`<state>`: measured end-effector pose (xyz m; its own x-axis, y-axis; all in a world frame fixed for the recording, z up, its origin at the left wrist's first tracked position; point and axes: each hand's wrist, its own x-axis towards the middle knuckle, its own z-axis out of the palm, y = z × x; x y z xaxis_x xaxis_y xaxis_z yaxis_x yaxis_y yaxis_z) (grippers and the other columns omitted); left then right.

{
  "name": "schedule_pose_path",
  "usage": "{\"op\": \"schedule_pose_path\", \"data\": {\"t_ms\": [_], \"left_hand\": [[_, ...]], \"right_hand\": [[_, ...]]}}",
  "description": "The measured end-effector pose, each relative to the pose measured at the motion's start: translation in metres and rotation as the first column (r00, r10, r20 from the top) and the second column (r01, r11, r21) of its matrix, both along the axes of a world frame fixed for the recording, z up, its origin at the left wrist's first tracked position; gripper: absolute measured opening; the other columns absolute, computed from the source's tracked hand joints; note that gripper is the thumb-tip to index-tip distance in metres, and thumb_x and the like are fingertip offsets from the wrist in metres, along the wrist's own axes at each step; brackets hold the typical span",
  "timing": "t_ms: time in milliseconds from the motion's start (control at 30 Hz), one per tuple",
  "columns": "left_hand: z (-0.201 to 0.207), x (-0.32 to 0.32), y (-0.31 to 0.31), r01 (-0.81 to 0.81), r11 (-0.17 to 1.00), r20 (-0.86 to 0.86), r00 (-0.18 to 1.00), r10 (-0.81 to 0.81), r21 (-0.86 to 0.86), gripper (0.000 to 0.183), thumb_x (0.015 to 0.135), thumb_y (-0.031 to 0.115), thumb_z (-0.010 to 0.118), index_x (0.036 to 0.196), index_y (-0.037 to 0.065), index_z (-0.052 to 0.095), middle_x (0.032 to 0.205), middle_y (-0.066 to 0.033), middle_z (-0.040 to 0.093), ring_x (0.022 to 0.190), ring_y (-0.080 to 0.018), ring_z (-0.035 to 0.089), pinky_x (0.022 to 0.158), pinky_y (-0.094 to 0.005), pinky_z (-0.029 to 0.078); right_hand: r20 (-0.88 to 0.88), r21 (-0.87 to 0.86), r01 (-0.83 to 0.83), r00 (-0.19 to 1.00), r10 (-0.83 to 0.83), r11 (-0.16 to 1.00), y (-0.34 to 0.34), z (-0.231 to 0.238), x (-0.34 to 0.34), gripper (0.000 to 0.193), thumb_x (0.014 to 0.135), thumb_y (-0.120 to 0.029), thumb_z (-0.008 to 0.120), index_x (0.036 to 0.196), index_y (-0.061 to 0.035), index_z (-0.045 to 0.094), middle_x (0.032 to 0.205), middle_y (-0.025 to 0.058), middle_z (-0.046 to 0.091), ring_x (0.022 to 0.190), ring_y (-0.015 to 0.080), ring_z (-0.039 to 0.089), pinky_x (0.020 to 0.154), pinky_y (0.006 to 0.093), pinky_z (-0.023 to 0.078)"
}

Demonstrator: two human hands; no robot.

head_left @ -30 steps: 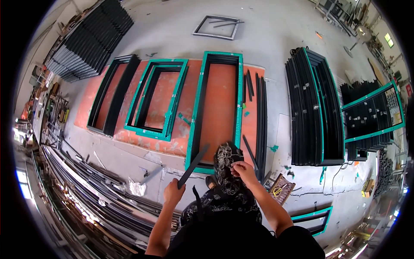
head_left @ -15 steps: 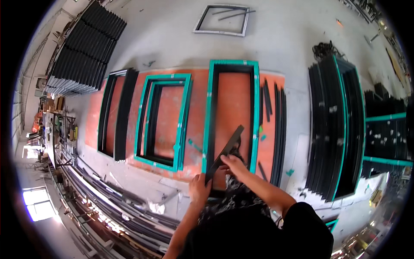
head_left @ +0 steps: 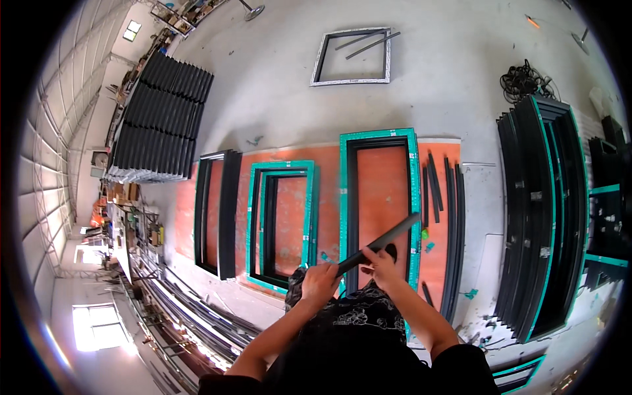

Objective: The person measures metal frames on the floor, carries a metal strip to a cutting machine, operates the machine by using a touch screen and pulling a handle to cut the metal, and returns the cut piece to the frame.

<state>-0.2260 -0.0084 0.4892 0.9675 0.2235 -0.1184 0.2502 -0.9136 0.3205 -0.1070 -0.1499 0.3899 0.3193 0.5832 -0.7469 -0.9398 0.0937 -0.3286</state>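
Note:
Across the front of me lies a short dark profile strip (head_left: 390, 235), slanting up to the right. My left hand (head_left: 319, 284) is closed around its lower end. My right hand (head_left: 380, 266) grips the same strip near its middle, fingers curled from below. Under the strip stands a tall window frame (head_left: 345, 191) with black sides and a teal top edge, resting on an orange mat (head_left: 382, 178). The strip's free end passes over the frame's right side. Part of the frame's near end is hidden by my hands and clothes.
Teal-edged frames (head_left: 309, 210) and a black frame (head_left: 228, 217) stand to the left. Loose black strips (head_left: 454, 230) lie on the right. Stacked frames (head_left: 526, 224) stand farther right, black profiles (head_left: 158, 118) far left. A white-edged frame (head_left: 350, 81) lies on the floor ahead.
The strip has swung from steep to flatter, its free end moving right over the frame's edge. Both hands stay on it. My view has shifted, so the surroundings sit lower and farther right.

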Motion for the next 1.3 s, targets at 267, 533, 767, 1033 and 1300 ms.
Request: {"op": "schedule_pose_path", "data": {"t_ms": [267, 533, 767, 1033, 1300], "left_hand": [[-0.016, 0.074, 0.015, 0.096, 0.991, -0.155, 0.982, -0.109, -0.088, 0.041, 0.082, 0.023, 0.071, 0.116, 0.004, 0.058, 0.09, -0.0152, 0.062, 0.086, -0.0373, 0.061, 0.073, -0.0478, 0.049], [-0.043, 0.13, 0.111, 0.163, 0.957, -0.078, 0.98, -0.186, -0.239, 0.035, 0.088, 0.027, 0.066, 0.112, 0.002, 0.059, 0.093, -0.0166, 0.061, 0.089, -0.038, 0.06, 0.076, -0.0478, 0.048], [-0.106, 0.206, 0.258, 0.081, 0.85, -0.054, 0.99, -0.127, -0.521, 0.037, 0.094, 0.032, 0.058, 0.111, 0.0, 0.057, 0.099, -0.0202, 0.06, 0.094, -0.0407, 0.059, 0.078, -0.0483, 0.046], [-0.17, 0.334, 0.454, 0.236, 0.842, -0.447, 0.76, -0.471, -0.486, 0.041, 0.079, 0.04, 0.069, 0.099, 0.005, 0.06, 0.083, -0.0221, 0.065, 0.082, -0.0414, 0.064, 0.07, -0.0503, 0.049], [-0.195, 0.508, 0.48, 0.61, 0.56, -0.494, 0.295, -0.818, -0.561, 0.036, 0.08, 0.041, 0.07, 0.091, 0.008, 0.064, 0.079, -0.0192, 0.065, 0.077, -0.0377, 0.065, 0.066, -0.0486, 0.05]], "right_hand": [[0.016, -0.035, 0.312, 0.95, -0.312, 0.949, -0.013, -0.002, 0.037, 0.025, 0.089, -0.017, 0.069, 0.109, -0.011, 0.057, 0.098, 0.0019, 0.065, 0.089, 0.0156, 0.064, 0.072, 0.0278, 0.054], [0.155, -0.001, 0.31, 0.939, -0.306, 0.951, 0.071, 0.021, 0.108, 0.03, 0.084, -0.017, 0.075, 0.109, -0.0105, 0.059, 0.095, -0.0016, 0.061, 0.087, 0.0122, 0.06, 0.072, 0.0265, 0.053], [0.211, -0.173, 0.359, 0.923, -0.321, 0.917, 0.223, -0.027, 0.185, 0.033, 0.082, -0.021, 0.079, 0.105, -0.0085, 0.06, 0.095, -0.0002, 0.062, 0.087, 0.0129, 0.061, 0.068, 0.0281, 0.052], [0.558, -0.793, 0.509, 0.386, 0.734, 0.336, 0.351, -0.044, 0.24, 0.059, 0.077, -0.025, 0.074, 0.13, -0.0093, 0.054, 0.124, 0.0125, 0.057, 0.111, 0.0315, 0.055, 0.088, 0.0384, 0.05], [0.344, -0.936, -0.045, 0.085, 0.935, 0.348, 0.374, -0.159, 0.282, 0.062, 0.076, -0.018, 0.069, 0.135, -0.0169, 0.051, 0.128, 0.0095, 0.052, 0.116, 0.0252, 0.051, 0.092, 0.0389, 0.048]]}}
